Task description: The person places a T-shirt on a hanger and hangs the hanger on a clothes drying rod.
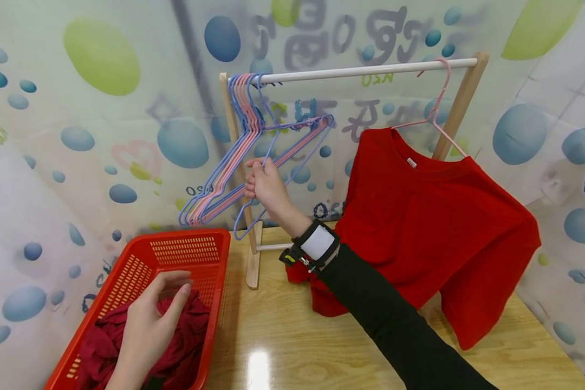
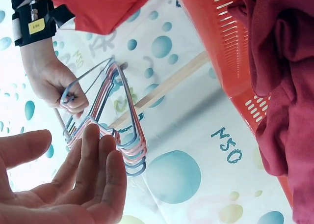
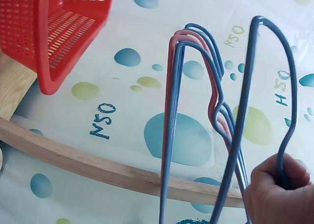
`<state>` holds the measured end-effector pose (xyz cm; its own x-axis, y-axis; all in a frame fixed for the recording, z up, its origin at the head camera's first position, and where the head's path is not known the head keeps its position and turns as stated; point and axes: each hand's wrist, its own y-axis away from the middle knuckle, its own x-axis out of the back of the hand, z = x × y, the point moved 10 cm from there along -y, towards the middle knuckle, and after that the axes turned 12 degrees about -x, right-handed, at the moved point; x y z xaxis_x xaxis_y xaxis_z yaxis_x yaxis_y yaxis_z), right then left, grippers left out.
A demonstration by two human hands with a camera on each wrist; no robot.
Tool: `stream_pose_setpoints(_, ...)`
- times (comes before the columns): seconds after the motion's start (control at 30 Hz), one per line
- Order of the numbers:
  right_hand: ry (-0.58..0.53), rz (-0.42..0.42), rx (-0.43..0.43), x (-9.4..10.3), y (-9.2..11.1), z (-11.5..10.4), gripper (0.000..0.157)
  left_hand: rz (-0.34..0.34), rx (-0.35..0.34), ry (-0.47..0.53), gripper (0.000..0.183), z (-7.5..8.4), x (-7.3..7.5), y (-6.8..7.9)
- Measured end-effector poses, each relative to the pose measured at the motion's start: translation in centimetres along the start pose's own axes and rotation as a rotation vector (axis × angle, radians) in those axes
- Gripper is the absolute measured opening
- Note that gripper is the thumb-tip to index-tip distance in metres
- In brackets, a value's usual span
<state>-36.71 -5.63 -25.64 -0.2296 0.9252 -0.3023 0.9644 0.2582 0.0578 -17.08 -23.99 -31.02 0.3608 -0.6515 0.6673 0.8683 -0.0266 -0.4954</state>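
Note:
My right hand (image 1: pixel 270 189) grips one side of a blue clothes hanger (image 3: pixel 239 118), whose end sticks out from the bunch in the right wrist view. Its hook is still at the rail, beside several pink and blue hangers (image 1: pixel 247 138) at the rail's left end. Over the red basket (image 1: pixel 218 303) hovers my left hand (image 1: pixel 146 333), fingers loosely bent, thumb apart, nothing held. Below it, a heap of dark red cloth (image 1: pixel 191 333) lies in the basket, also seen at the right of the left wrist view.
A white rail (image 1: pixel 341 73) on wooden posts (image 1: pixel 460 103) carries the hangers. Toward its right end a red T-shirt (image 1: pixel 419 216) hangs on a pink hanger (image 1: pixel 436 111), its lower part close over the wooden table (image 1: pixel 273 325). A patterned curtain (image 1: pixel 166 65) stands behind.

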Motion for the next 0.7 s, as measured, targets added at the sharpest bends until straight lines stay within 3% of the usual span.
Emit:
stream_pose_setpoints(0.5,-0.123,-0.075,0.054,0.6,2.4,-2.9,0.021,-0.005,0.013,-0.006,0.021,0.1,-0.3,0.0)
stream_pose_setpoints(0.7,-0.118,-0.097,0.041,1.3,3.8,-3.2,0.020,-0.007,0.015,-0.004,0.021,0.2,-0.4,-0.2)
